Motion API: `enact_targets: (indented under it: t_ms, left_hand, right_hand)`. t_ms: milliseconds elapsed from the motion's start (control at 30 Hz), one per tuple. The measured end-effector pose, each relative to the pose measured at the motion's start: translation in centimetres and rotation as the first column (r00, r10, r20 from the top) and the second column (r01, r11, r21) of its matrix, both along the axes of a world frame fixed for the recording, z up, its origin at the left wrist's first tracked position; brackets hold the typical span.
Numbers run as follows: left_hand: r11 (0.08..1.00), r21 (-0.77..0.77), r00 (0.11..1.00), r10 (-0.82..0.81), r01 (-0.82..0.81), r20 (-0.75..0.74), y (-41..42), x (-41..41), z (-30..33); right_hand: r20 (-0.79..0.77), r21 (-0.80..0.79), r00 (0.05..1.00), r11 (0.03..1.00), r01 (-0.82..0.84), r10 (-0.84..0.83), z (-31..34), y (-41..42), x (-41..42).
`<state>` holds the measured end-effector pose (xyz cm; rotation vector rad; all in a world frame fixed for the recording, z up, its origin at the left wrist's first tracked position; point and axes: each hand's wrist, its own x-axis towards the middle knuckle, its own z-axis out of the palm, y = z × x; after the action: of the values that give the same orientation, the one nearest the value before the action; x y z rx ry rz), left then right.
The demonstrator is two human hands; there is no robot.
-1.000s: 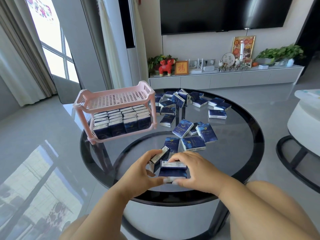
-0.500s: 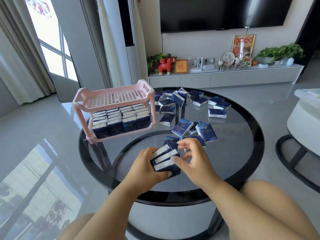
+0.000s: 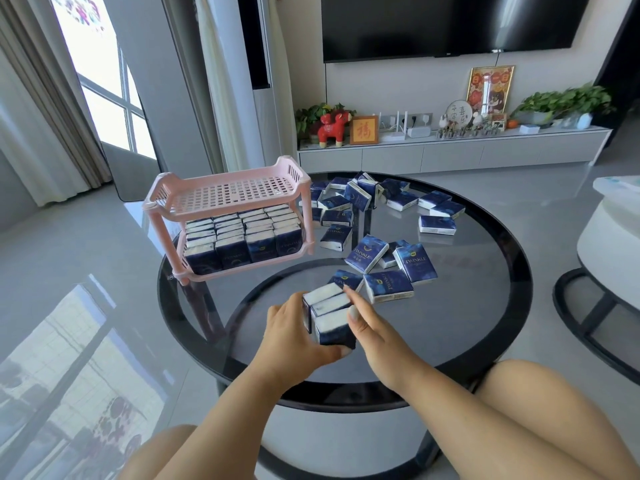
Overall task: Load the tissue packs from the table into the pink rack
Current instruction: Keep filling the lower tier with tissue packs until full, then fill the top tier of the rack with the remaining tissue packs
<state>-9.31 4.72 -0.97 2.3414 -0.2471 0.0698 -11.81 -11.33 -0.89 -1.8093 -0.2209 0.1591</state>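
Note:
My left hand (image 3: 294, 336) grips a stack of three dark blue tissue packs (image 3: 327, 315) just above the near part of the round glass table (image 3: 485, 323), thumb under the stack. My right hand (image 3: 372, 332) touches the stack's right side with straight fingers. The pink two-tier rack (image 3: 228, 192) stands at the table's left; its lower shelf is filled with upright packs (image 3: 242, 237), its top shelf bare. Several loose packs (image 3: 367, 254) lie across the middle and far side of the table.
A white round side table (image 3: 609, 244) stands to the right. A TV cabinet (image 3: 450, 152) with ornaments and plants runs along the far wall. My bare knees (image 3: 540, 410) sit below the table's near edge.
Both hands lifted the gathered packs off the glass and carried them up and left toward the rack. The right hand's fingers straightened against the stack's side.

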Motion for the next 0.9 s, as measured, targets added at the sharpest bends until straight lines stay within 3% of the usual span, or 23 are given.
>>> enact_targets:
  t_ms: [267, 533, 633, 733, 900]
  left_hand:
    - [0.987, -0.156, 0.999, -0.045, 0.040, -0.024, 0.8, 0.3, -0.6]
    - [0.943, -0.333, 1.000, -0.005, 0.009, 0.013, 2.9, 3.0, 5.0]
    - [0.955, -0.297, 0.994, 0.050, -0.021, 0.093, 4.1, 5.4, 8.9]
    - [0.954, -0.291, 0.983, 0.117, -0.071, 0.142, 5.4, 8.4, 12.8]
    - [0.954, -0.268, 0.977, 0.172, -0.135, 0.122, 7.1, 14.5, 16.5]
  right_hand:
    - [0.039, -0.125, 0.996, 0.989, -0.073, 0.078, -0.7, 0.7, 0.0]
    - [0.188, -0.080, 0.980, 0.995, -0.053, 0.067, 5.0, 2.6, 2.7]
    - [0.241, -0.042, 0.970, 0.999, 0.002, 0.008, 7.6, 3.0, 5.4]
    - [0.329, -0.106, 0.943, 0.991, 0.083, -0.043, 9.8, 3.3, 8.9]
    - [0.453, -0.201, 0.887, 0.958, 0.204, -0.093, 11.6, 3.7, 15.5]
